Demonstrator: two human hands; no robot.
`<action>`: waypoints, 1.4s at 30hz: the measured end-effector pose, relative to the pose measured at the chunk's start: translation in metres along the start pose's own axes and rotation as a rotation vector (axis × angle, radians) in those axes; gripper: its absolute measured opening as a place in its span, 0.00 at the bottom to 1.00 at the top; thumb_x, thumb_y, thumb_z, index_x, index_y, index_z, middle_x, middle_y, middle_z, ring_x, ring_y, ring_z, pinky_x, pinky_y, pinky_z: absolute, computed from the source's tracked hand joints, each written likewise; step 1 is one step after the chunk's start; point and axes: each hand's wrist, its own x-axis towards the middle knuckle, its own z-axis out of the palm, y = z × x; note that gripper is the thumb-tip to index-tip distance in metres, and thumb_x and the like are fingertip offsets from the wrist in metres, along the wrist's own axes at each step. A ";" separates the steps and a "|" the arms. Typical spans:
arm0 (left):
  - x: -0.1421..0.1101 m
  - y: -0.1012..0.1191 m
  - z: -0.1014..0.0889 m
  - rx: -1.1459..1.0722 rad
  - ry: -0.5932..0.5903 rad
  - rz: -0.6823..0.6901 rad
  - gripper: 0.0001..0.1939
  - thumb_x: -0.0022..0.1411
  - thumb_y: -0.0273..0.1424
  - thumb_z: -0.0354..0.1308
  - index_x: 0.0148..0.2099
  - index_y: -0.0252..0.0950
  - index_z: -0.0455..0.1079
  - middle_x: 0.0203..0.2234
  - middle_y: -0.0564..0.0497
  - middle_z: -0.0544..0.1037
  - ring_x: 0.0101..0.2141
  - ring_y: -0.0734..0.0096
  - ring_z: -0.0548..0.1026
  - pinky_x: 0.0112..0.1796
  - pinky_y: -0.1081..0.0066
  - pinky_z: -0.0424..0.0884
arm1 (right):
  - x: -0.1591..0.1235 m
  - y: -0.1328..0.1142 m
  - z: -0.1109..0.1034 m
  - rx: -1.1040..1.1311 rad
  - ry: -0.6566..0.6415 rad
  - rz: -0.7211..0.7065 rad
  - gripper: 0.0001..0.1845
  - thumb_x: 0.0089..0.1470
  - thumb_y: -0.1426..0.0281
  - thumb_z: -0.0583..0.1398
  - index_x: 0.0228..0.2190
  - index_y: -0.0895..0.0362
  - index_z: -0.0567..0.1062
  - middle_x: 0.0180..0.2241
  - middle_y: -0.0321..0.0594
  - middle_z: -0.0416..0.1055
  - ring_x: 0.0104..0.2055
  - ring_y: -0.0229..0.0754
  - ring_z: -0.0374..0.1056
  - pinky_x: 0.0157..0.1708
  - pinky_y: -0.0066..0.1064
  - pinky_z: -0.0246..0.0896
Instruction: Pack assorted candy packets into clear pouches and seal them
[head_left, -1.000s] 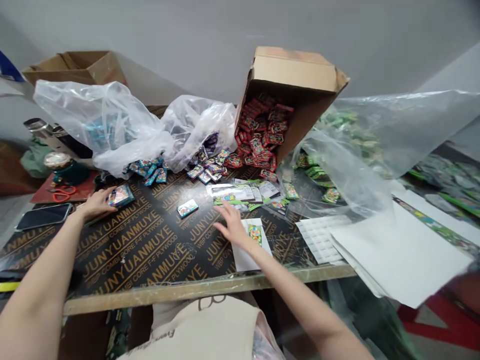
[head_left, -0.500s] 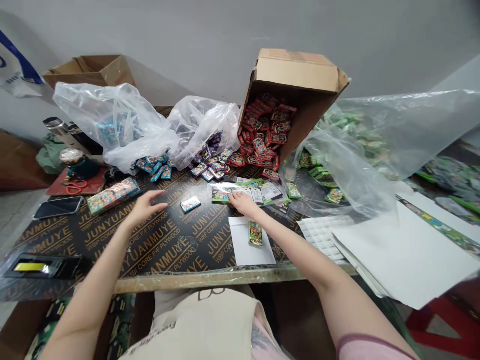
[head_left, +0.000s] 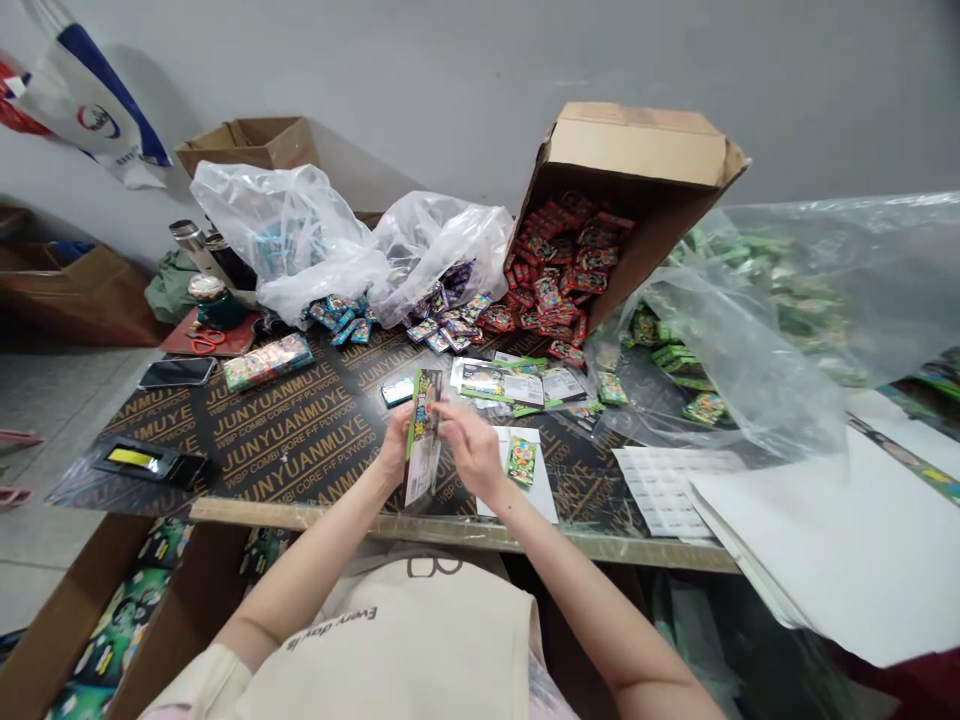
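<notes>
Holding a flat printed package (head_left: 422, 440) upright above the near edge of the table (head_left: 300, 470), the left hand (head_left: 394, 445) is closed on its left side. The package shows black and green printing and a colourful design. The right hand (head_left: 474, 450) is partly curled, its fingertips at the package's upper right side; blur hides whether they pinch it or only touch it.

Just beyond the left hand lies a small white-and-blue box (head_left: 397, 390), partly behind the package. Farther and to the right, more printed packages (head_left: 502, 383) overlap on the tabletop. Just right of the right hand, a green packet (head_left: 521, 461) rests on a white sheet (head_left: 536, 500).

Along the far side, from left to right, are blue packets (head_left: 341, 318), purple packets (head_left: 450, 325), red packets (head_left: 551, 295) spilling from a tipped cardboard box (head_left: 637, 140), and green packets (head_left: 675, 360) beside clear plastic. A stack of white paper (head_left: 810, 540) lies at the near right. On the left are a patterned oblong pack (head_left: 268, 362), a phone (head_left: 178, 373) and red-handled scissors (head_left: 204, 341).
</notes>
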 end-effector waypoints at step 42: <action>-0.023 0.030 -0.025 0.515 0.029 0.049 0.21 0.50 0.47 0.64 0.30 0.30 0.75 0.21 0.51 0.76 0.22 0.71 0.71 0.27 0.72 0.67 | 0.020 0.015 -0.005 0.880 -0.132 0.712 0.22 0.43 0.53 0.66 0.33 0.57 0.77 0.28 0.37 0.77 0.27 0.38 0.70 0.26 0.28 0.67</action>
